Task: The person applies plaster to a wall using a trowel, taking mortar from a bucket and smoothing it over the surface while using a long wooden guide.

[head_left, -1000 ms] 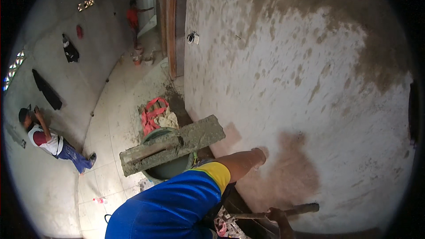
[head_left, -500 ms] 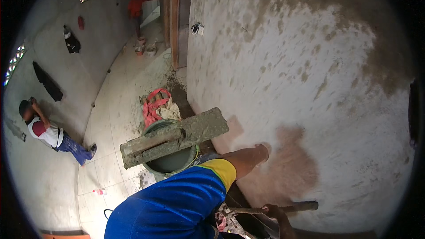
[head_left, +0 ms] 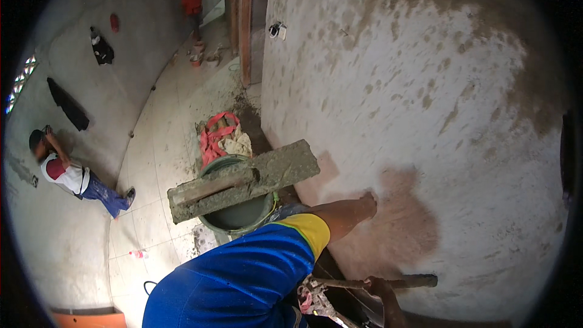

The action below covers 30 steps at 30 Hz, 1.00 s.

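Note:
From the blue sleeve with its yellow cuff (head_left: 313, 231), my left arm stretches across to the plastered wall (head_left: 419, 115). My left hand (head_left: 368, 204) rests against that wall with nothing seen in it; it looks flat, though its fingers are foreshortened. Lower down, my right hand (head_left: 378, 288) is closed around a long, narrow plastering tool (head_left: 416, 280), seen edge-on along the wall. A cement-crusted wooden float (head_left: 267, 173) with a long handle lies across a bucket (head_left: 240, 218) of grey liquid, below and left of my left hand.
A red strap (head_left: 212, 140) and a pale cloth (head_left: 237, 144) lie beyond the bucket. A person (head_left: 79, 176) stands by the left wall, and another in red (head_left: 193, 3) is at the far doorway, near small buckets (head_left: 197, 59). A bottle (head_left: 138, 254) lies on the tiled floor.
The view has shifted slightly, so the floor and far room sit a little differently. My left hand still rests on the wall, and my right hand still grips the tool.

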Each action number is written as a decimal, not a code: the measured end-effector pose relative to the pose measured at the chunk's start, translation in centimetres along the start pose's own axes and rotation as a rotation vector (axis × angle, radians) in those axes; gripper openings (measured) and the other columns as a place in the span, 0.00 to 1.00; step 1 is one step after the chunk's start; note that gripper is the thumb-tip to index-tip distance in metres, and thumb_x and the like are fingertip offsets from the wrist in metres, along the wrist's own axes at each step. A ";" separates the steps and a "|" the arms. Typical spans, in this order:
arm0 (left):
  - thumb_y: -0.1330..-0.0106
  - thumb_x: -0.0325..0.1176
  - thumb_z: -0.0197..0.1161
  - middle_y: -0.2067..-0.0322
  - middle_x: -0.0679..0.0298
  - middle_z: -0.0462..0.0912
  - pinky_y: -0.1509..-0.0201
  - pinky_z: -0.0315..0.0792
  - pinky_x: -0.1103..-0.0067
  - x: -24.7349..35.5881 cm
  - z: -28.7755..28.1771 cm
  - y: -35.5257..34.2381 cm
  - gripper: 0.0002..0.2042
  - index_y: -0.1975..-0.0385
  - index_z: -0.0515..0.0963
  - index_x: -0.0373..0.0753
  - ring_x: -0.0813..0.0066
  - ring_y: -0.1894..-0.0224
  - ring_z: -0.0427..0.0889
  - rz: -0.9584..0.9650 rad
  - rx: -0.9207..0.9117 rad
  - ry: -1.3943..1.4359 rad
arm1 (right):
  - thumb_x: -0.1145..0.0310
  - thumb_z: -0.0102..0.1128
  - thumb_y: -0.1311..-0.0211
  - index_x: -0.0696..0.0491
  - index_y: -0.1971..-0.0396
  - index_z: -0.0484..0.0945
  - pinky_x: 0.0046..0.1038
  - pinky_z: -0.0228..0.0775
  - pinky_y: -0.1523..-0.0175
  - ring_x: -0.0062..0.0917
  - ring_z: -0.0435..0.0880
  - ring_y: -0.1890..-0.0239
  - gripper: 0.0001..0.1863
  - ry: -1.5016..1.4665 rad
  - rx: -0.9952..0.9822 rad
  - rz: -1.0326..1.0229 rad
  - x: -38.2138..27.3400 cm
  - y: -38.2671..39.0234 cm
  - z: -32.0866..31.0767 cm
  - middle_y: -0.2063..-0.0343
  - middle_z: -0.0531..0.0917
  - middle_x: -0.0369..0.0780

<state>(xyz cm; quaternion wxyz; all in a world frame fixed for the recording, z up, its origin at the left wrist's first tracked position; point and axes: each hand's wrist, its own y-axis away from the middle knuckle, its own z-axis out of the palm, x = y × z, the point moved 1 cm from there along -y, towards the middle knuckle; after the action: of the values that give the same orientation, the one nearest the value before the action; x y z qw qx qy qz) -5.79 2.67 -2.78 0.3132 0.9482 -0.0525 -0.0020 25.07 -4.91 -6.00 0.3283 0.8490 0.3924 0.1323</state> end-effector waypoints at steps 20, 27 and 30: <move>0.48 0.47 0.60 0.52 0.61 0.73 0.51 0.64 0.56 -1.7 1.6 -2.8 0.22 0.52 0.73 0.51 0.55 0.49 0.68 0.020 -0.076 0.070 | 0.53 0.53 0.48 0.48 0.60 0.75 0.35 0.66 0.50 0.34 0.76 0.56 0.19 0.172 -0.122 -0.204 0.0 -2.0 0.7 0.60 0.78 0.42; 0.49 0.46 0.61 0.52 0.63 0.73 0.50 0.64 0.61 2.2 -3.4 5.5 0.21 0.54 0.74 0.50 0.59 0.49 0.69 0.139 -0.101 0.003 | 0.56 0.56 0.48 0.49 0.60 0.75 0.34 0.67 0.50 0.34 0.77 0.56 0.18 -0.088 0.010 -0.055 -0.7 1.7 -1.4 0.61 0.79 0.42; 0.49 0.46 0.61 0.52 0.63 0.73 0.49 0.64 0.62 1.1 -2.5 4.8 0.21 0.54 0.74 0.49 0.60 0.49 0.70 0.140 -0.106 -0.011 | 0.55 0.56 0.48 0.49 0.60 0.75 0.34 0.67 0.51 0.34 0.77 0.56 0.18 -0.091 0.016 -0.090 -0.9 0.9 -1.0 0.61 0.79 0.41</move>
<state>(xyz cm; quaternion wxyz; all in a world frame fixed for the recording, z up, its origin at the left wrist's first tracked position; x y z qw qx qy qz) -5.05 0.18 2.17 0.3622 0.9242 -0.1202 0.0121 24.50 -5.58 -4.65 0.3445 0.8382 0.4160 0.0756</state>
